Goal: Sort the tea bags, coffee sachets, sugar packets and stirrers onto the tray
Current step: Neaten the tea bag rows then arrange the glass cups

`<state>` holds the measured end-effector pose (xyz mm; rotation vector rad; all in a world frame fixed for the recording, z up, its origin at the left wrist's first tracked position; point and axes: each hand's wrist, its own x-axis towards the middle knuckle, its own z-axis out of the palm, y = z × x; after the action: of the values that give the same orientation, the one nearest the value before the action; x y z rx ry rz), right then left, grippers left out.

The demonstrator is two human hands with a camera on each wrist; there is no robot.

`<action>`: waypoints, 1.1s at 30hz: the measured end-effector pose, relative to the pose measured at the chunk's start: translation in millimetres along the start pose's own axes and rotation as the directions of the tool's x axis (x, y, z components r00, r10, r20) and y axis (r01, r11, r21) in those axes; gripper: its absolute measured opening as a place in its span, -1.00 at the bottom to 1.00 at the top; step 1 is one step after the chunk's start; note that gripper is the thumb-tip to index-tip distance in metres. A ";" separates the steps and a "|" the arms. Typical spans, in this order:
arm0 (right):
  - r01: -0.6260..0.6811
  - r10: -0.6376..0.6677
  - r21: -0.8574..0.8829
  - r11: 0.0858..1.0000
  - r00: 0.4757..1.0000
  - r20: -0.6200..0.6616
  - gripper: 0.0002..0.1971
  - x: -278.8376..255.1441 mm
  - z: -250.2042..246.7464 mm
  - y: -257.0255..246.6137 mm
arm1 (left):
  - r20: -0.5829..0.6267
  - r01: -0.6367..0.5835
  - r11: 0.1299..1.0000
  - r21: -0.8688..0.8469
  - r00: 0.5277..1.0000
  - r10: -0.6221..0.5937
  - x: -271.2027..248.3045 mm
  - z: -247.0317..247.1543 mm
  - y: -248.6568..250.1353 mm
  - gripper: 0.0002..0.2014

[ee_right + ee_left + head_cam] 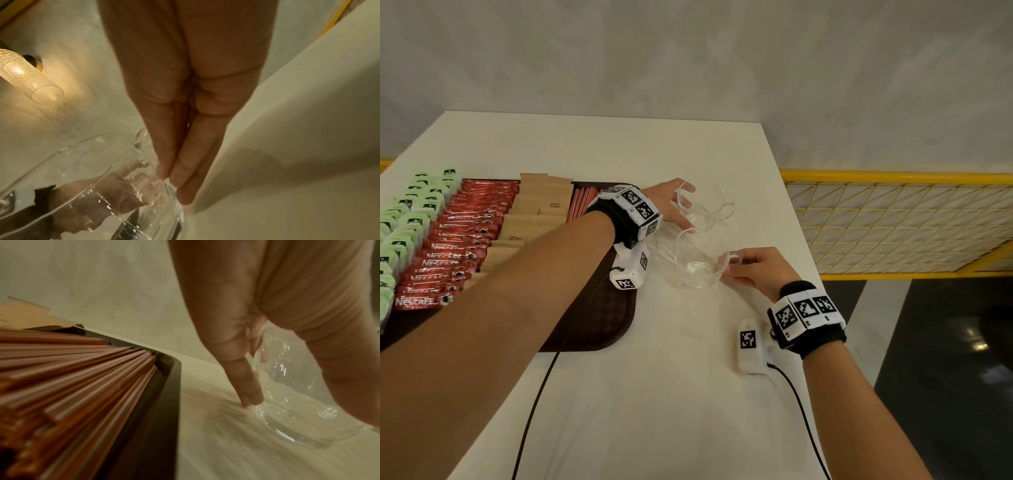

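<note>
Head view, left to right. At the far left edge of the frame, green tea bags (410, 219) lie in overlapping rows. Just beside them, red coffee sachets (460, 240) run in a stacked column toward the lower left. Next come brown paper sugar packets (534, 209), then red stirrers (582, 205), partly hidden by the left forearm. All four groups rest on a dark brown tray (599, 322), whose rounded bare corner shows at lower centre; the tray sits on the white worktop (654, 394).

Right of the tray, at centre frame, two clear glass cups stand on the worktop, near each other. The left hand (671, 205) reaches over the farther glass cup (702, 205); its fingers curl round the rim and wall, gripping it. In the left wrist view the fingers (244, 386) point down along the cup's wall, and the stirrers (72, 378) fan across the left half of the frame inside the tray's dark rim (170, 386).

The nearer glass cup (700, 263) sits below the first in the frame. The right hand (756, 270) pinches it at the handle side, fingers narrow. In the right wrist view the fingers (185, 170) press together on the glass at lower centre.

At the right of the head view, a yellow-framed mesh panel (893, 226) lies beyond the worktop's edge.
</note>
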<state>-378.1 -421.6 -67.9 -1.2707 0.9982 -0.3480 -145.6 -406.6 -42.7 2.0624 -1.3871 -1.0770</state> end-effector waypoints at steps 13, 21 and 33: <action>0.026 -0.026 -0.010 1.000 0.999 0.024 -0.79 1.6 -1.5 5.7 | -0.009 0.006 1.000 0.003 1.000 -0.006 -1.1 0.3 0.9 -0.24; 0.029 -0.029 -0.006 1.000 0.999 0.023 -0.83 0.6 -1.7 6.5 | -0.006 0.020 1.000 0.015 1.000 -0.020 -1.4 0.1 1.9 -0.21; 0.026 -0.026 -0.002 1.000 0.999 0.029 -0.85 -2.3 -1.8 6.8 | 0.026 0.019 0.999 0.039 0.999 -0.020 -7.2 1.8 0.1 -0.30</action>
<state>-382.7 -419.0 -72.9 -1.2881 0.9581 -0.3473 -148.5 -400.0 -41.1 2.1009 -1.4140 -1.0971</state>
